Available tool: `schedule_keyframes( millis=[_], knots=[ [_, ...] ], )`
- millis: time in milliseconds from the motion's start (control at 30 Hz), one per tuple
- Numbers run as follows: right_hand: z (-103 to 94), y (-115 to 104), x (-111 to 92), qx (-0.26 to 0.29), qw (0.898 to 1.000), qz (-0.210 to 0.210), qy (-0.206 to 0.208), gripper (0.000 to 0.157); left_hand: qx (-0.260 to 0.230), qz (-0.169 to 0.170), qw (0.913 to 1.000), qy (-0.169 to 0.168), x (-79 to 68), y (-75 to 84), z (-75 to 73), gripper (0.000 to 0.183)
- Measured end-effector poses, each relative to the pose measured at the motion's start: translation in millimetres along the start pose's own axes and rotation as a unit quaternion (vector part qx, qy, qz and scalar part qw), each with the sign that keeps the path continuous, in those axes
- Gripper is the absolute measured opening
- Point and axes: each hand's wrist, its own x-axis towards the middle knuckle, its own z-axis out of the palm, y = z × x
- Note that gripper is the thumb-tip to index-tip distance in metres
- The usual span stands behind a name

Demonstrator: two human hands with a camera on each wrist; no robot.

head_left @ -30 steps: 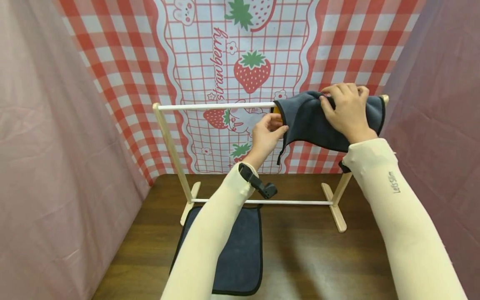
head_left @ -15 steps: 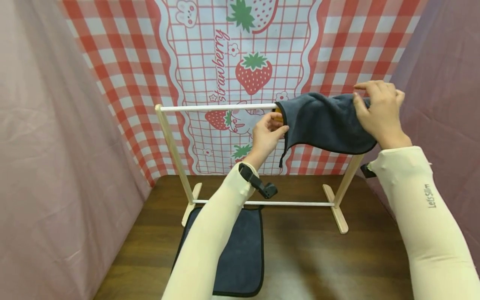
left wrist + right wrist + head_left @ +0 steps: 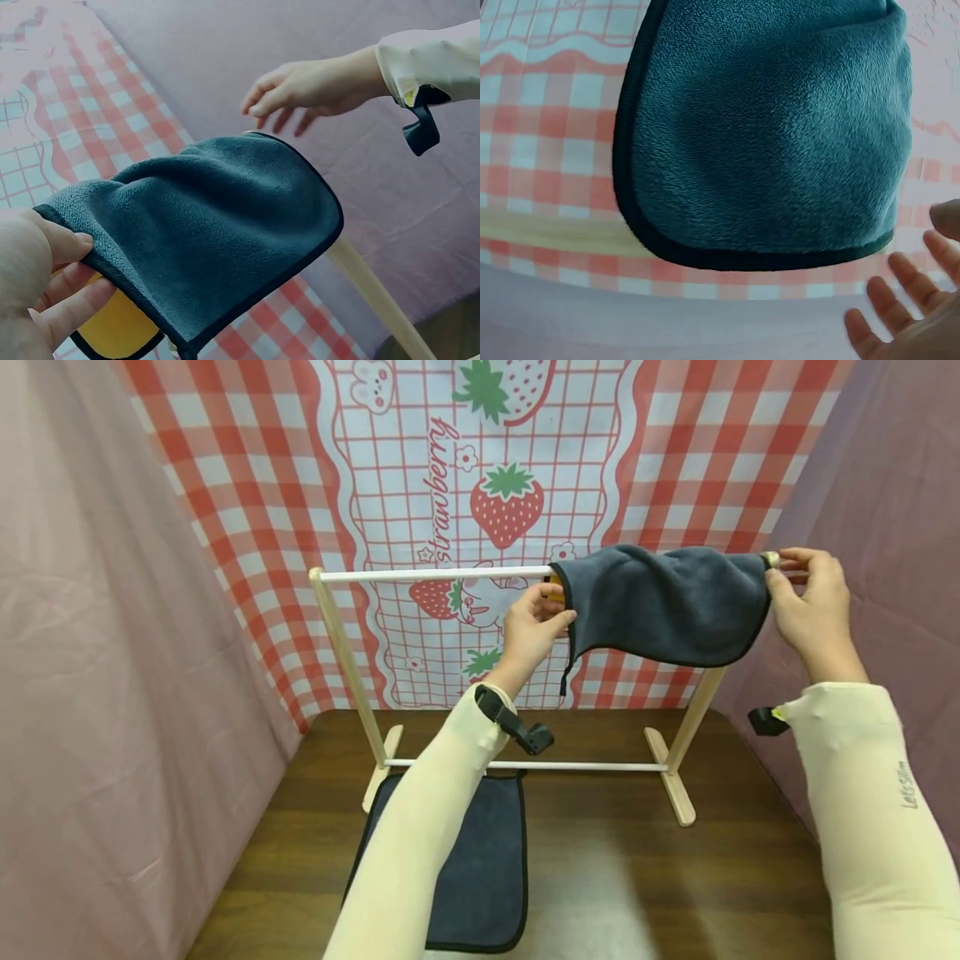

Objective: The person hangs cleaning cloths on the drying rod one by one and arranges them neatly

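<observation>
A grey towel with black edging hangs over the right part of the white top rail of a wooden rack. Its yellow underside shows below the fold in the left wrist view. My left hand pinches the towel's left edge, thumb on the grey face and fingers on the yellow side. Beside the right edge, near the rack's end, is my right hand. Both wrist views show its fingers loosely spread, apart from the towel, and holding nothing.
A second dark grey towel lies flat on the wooden table, partly behind my left sleeve. The rack's feet stand toward the back. A strawberry-print checked cloth hangs behind, with pink curtains at the sides.
My right hand has moved right along the top of the towel and past its right edge. The towel's right part now lies smoother. My left hand keeps its pinch on the left edge.
</observation>
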Motion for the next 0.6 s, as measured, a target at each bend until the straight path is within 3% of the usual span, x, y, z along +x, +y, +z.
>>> schedule_keyframes(
  millis=[100,167,233,367,433,600],
  knots=[
    [-3.2,6,-2,0.047,0.995,0.081,-0.033,0.033,-0.006,-0.001,1.0000,0.002,0.5,0.2,-0.3,0.027],
    [-4.2,9,-3,0.112,0.986,0.119,-0.043,0.022,-0.014,-0.005,0.9999,0.001,1.3,0.9,-0.7,0.028],
    [-4.5,10,-2,0.202,0.967,0.145,-0.045,0.017,-0.015,-0.011,0.9998,0.000,1.7,1.9,-1.7,0.028],
    [-5.3,11,-1,0.361,0.914,0.177,-0.045,0.019,-0.004,-0.015,0.9999,-0.001,3.2,3.4,-4.7,0.030],
    [-6.3,10,0,0.389,0.901,0.187,-0.046,0.019,0.005,-0.010,0.9999,-0.002,4.7,3.5,-6.0,0.031],
    [-8.5,6,5,0.403,0.890,0.209,-0.047,0.014,0.004,-0.013,0.9999,0.002,11.0,4.6,-9.8,0.032]
  ],
)
